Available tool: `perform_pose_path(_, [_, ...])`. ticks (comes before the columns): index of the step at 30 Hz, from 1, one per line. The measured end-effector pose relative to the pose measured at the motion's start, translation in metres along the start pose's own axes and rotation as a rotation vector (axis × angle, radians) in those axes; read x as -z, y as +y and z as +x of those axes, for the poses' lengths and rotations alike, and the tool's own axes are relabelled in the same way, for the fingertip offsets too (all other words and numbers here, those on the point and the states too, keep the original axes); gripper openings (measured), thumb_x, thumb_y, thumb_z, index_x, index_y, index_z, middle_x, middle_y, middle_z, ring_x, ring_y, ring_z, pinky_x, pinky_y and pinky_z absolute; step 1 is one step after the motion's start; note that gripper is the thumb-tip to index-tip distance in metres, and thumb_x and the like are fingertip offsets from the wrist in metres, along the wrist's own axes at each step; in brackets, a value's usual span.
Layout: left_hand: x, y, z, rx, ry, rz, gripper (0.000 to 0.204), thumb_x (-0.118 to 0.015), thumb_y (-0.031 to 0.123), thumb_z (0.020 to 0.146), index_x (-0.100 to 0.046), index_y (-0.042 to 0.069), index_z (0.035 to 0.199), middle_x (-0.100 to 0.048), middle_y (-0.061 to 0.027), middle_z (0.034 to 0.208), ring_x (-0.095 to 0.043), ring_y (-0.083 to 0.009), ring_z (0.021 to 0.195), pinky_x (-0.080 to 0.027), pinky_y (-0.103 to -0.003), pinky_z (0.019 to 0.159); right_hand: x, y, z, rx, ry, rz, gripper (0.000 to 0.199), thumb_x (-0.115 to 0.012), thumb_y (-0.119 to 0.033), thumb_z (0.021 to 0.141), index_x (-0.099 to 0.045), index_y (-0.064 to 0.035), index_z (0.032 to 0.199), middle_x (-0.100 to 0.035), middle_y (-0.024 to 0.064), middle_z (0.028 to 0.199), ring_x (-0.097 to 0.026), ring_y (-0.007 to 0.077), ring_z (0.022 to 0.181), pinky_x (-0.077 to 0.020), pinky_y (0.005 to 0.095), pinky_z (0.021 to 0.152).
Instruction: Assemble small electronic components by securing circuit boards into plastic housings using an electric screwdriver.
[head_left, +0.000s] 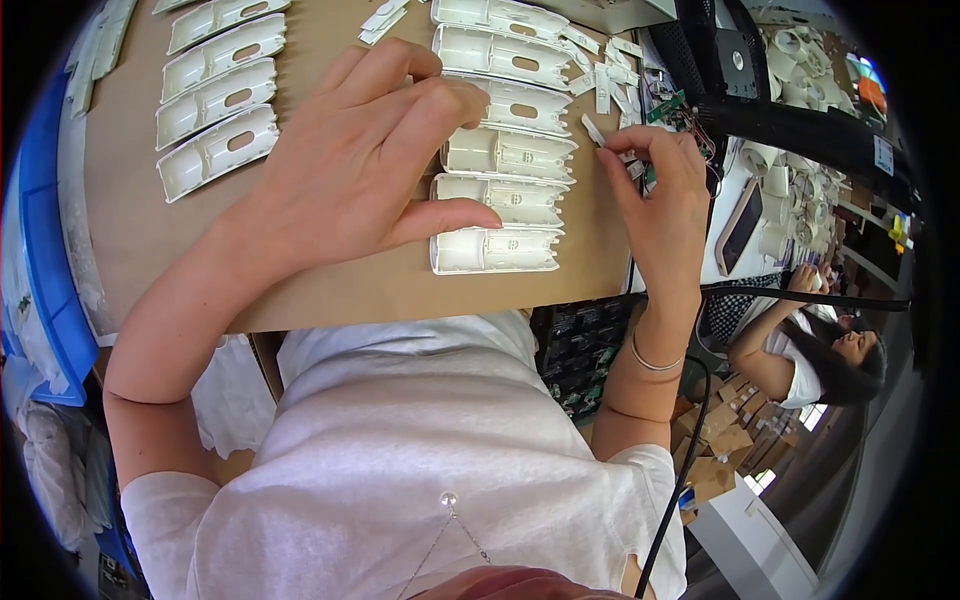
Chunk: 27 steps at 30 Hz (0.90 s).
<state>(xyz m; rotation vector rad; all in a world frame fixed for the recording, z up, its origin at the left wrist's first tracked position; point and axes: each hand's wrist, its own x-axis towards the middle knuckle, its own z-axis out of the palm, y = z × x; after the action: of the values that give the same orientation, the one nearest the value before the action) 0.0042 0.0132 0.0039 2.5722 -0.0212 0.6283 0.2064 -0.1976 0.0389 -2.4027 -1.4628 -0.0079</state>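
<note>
Brown tabletop (330, 290) carries a column of white plastic housings (500, 150). Left hand (350, 160) rests spread over that column's left edge, grip released, thumb touching the second-lowest housing, fingertips on those above. Right hand (655, 185), just right of the column, grip pinching a small white strip (593, 129). More small white pieces (610, 75) lie loose beyond the strip.

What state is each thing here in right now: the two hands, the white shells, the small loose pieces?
left hand: open, fingers spread on the shells
right hand: pinching a small white piece
white plastic shells: lying in a column, hollow side up
small loose pieces: scattered in a pile
</note>
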Motion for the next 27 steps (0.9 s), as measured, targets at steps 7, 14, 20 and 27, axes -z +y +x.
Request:
perform_pose_path(7, [0.0,0.0,0.001,0.01,-0.002,0.0,0.072,-0.082,0.051,0.083,-0.061,0.007,0.136,-0.066,-0.006,0.109,-0.056,-0.0279,0.11,-0.046,-0.037,0.096,0.005,0.002,-0.002,0.089,0.075,-0.03,0.025,-0.077,-0.002,0.082,-0.077,-0.0122,0.105,-0.07,-0.0004,0.098,-0.058,0.0206,0.091,-0.0471,0.0323,0.088])
perform_pose_path(14, [-0.003,0.014,0.021,0.012,0.073,-0.006,0.062,-0.084,0.045,0.084,-0.062,0.007,0.127,-0.071,-0.0039,0.117,-0.055,-0.0276,0.109,-0.046,-0.038,0.098,0.003,0.009,-0.016,0.126,0.15,0.035,0.024,-0.077,0.0,0.08,-0.079,-0.0123,0.1,-0.069,-0.0008,0.1,-0.058,0.0202,0.09,-0.0471,0.0313,0.084])
perform_pose_path(20, [-0.001,0.01,0.041,-0.082,0.124,-0.047,0.042,-0.082,0.026,0.089,-0.062,0.006,0.119,-0.072,-0.0021,0.126,-0.055,-0.0273,0.109,-0.047,-0.037,0.098,0.0,0.01,-0.026,0.081,0.17,0.081,0.021,-0.078,0.0,0.08,-0.079,-0.0118,0.097,-0.069,-0.0008,0.099,-0.058,0.0203,0.09,-0.0477,0.032,0.081])
perform_pose_path(27, [-0.012,0.012,0.02,0.074,0.142,0.045,0.028,-0.073,0.007,0.092,-0.061,0.004,0.117,-0.071,-0.0034,0.111,-0.057,-0.0251,0.1,-0.048,-0.033,0.091,-0.003,0.007,-0.024,0.086,0.23,0.077,0.017,-0.08,-0.001,0.08,-0.079,-0.0112,0.093,-0.068,-0.0012,0.099,-0.057,0.0203,0.088,-0.0481,0.0324,0.08])
